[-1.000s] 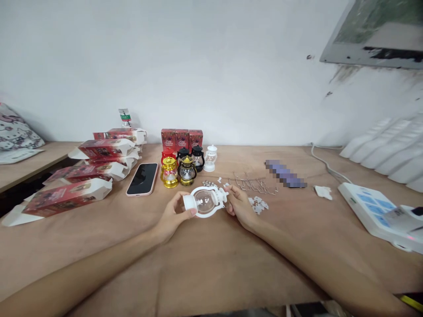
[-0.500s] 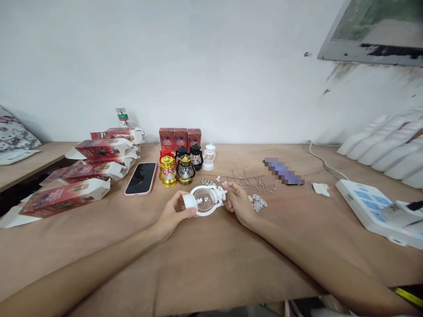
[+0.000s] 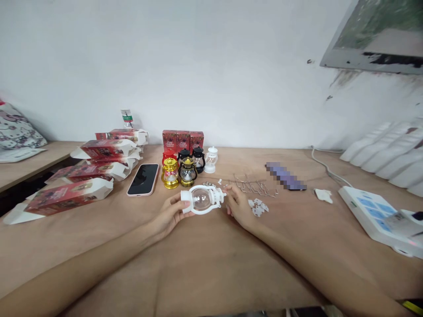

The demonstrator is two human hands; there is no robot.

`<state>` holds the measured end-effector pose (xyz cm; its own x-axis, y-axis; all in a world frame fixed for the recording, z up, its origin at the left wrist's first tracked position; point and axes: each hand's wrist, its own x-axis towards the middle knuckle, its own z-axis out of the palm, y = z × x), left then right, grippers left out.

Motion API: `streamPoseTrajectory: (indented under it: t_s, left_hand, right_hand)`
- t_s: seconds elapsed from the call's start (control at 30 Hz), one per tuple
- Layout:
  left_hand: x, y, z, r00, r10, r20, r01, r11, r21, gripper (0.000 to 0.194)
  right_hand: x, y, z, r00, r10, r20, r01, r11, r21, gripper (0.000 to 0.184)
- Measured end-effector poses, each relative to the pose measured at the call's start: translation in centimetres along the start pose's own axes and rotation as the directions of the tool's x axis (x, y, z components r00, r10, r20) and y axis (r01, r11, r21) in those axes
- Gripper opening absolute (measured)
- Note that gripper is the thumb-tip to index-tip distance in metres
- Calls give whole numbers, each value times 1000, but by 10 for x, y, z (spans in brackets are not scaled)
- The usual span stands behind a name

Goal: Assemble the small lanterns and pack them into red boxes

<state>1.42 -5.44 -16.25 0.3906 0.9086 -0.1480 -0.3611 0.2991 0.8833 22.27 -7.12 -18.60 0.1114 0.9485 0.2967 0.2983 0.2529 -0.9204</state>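
Note:
My left hand (image 3: 171,212) is closed around the base of a small white lantern (image 3: 202,200) with a clear globe. The lantern lies on its side above the table, its capped top pointing right. At that top my right hand (image 3: 238,207) has its fingers curled in beside the knob; whatever they pinch is too small or hidden to make out. Just beyond are several bent metal wires (image 3: 256,187), with small white plastic pieces (image 3: 258,207) right of my right hand. Little round pieces (image 3: 209,184) lie behind the lantern, partly covered by it.
Several finished-looking lanterns stand behind, among them a gold lantern (image 3: 170,174) and a white lantern (image 3: 211,159), before red boxes (image 3: 183,140). Opened red cartons (image 3: 69,196) and a phone (image 3: 143,179) are at left. A pixelated purplish object (image 3: 286,176) and a power strip (image 3: 376,215) are at right.
The lantern has rolled slightly in my left hand, so its base shows more side-on. My right fingers have shifted a little at its top. The whole view has moved slightly.

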Motion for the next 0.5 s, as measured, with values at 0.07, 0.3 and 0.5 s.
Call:
streamPoseTrajectory:
  t_s: [0.07,0.3,0.5]
  left_hand:
    - [-2,-1,2,999,-30,-42,28,999,-44,22]
    - [-7,8,15,994,99,-41,-95,992,88,35]
    - [-33,41,42,903,428,48,-389,764,515,46]
  right_hand:
    - [-1,0,1,1000,-8,6,8,1000,16,19]
    - [5,7,-2,999,17,33,-20,996,88,20]
    - [6,10,-2,978,-25,207,-3,991,133,28]
